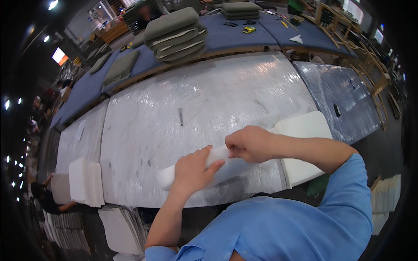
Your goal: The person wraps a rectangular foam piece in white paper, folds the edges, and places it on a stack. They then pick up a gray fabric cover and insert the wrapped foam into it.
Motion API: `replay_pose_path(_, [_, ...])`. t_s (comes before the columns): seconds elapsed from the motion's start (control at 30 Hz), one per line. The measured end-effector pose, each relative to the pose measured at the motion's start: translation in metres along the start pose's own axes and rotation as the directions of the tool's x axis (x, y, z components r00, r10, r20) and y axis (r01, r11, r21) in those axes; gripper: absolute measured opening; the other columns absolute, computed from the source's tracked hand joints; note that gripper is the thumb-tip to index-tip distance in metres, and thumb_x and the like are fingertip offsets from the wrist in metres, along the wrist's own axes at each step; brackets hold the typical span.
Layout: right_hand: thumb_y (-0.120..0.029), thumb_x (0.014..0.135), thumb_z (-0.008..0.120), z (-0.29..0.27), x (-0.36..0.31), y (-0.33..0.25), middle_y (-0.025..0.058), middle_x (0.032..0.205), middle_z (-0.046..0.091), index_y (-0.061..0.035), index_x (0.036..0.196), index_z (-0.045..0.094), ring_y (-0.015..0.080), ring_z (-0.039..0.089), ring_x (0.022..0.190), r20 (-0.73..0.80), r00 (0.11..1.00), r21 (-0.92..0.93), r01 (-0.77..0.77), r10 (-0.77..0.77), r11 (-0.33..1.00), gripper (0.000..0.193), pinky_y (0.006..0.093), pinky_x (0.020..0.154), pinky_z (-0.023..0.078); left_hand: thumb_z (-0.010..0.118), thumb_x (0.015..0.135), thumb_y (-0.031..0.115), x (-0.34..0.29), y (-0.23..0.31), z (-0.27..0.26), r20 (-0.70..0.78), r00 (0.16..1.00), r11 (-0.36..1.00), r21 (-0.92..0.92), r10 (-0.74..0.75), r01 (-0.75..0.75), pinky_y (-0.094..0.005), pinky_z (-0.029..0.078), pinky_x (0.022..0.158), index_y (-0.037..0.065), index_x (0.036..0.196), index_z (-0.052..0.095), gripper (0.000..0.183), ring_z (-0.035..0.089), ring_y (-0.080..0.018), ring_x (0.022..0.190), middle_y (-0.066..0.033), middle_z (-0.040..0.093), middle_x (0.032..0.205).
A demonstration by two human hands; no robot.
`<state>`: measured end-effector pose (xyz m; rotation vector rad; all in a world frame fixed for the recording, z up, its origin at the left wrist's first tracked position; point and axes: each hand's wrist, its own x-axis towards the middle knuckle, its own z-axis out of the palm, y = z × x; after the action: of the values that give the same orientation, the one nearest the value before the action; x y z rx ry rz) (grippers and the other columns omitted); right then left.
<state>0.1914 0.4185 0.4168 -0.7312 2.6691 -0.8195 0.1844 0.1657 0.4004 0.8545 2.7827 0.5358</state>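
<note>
A long white foam piece [166,177], apparently rolled or folded over, lies slantwise near the front edge of the plastic-covered table [148,117]. My left hand [191,170] rests on top of it, thumb spread away from the fingers, which reach toward its far side. At the piece's right end, my right hand [249,144] is closed, thumb and fingers pinching the white material. Part of that end is hidden under the hand. Beneath my right forearm is a stack of flat white foam pads [302,126] with rounded corners.
Beyond lies a blue-topped table [222,32] bearing a pile of grey-green cushions [174,35] and small tools. More white foam pads [85,180] stand at the table's left end, near another person [45,198]. Wooden chair frames [344,32] are at the far right.
</note>
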Motion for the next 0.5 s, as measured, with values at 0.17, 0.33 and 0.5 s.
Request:
replay_pose_path(0.17, [-0.029,0.099,0.070,-0.010,0.017,0.021,0.0149,0.083,0.070,-0.0066,0.098,0.065,0.0376,0.070,0.081,0.051,0.999,0.124,-0.011,0.005,0.992,0.023,0.0469,0.073,0.052,0.064,0.098,0.056,0.004,0.007,-0.006,0.026,0.988,0.978,-0.138,-0.153,0.155,-0.0495,0.054,0.076,0.008,0.101,0.076,0.049,0.071,-0.0403,0.084,-0.0166,0.074,0.087])
replay_pose_path(0.33, [-0.033,0.103,0.064,-0.008,0.018,0.022,0.0163,0.080,0.070,-0.0075,0.099,0.066,0.0388,0.069,0.078,0.169,0.985,0.038,0.026,-0.032,0.999,0.026,0.0497,0.072,0.051,0.062,0.100,0.050,-0.001,0.015,0.010,-0.029,0.972,0.963,-0.152,-0.231,0.224,-0.0518,0.050,0.073,0.007,0.086,0.068,0.046,0.067,-0.0388,0.079,-0.0151,0.070,0.081])
replay_pose_path(0.5, [-0.040,0.106,0.058,0.000,0.021,0.034,0.0171,0.077,0.069,-0.0092,0.097,0.066,0.0401,0.069,0.078,0.181,0.982,0.030,0.042,-0.047,0.999,0.033,0.0508,0.072,0.051,0.060,0.104,0.037,0.007,0.029,0.018,-0.103,0.959,0.954,-0.174,-0.264,0.244,-0.0492,0.047,0.068,0.005,0.079,0.063,0.041,0.063,-0.0371,0.072,-0.0161,0.063,0.073])
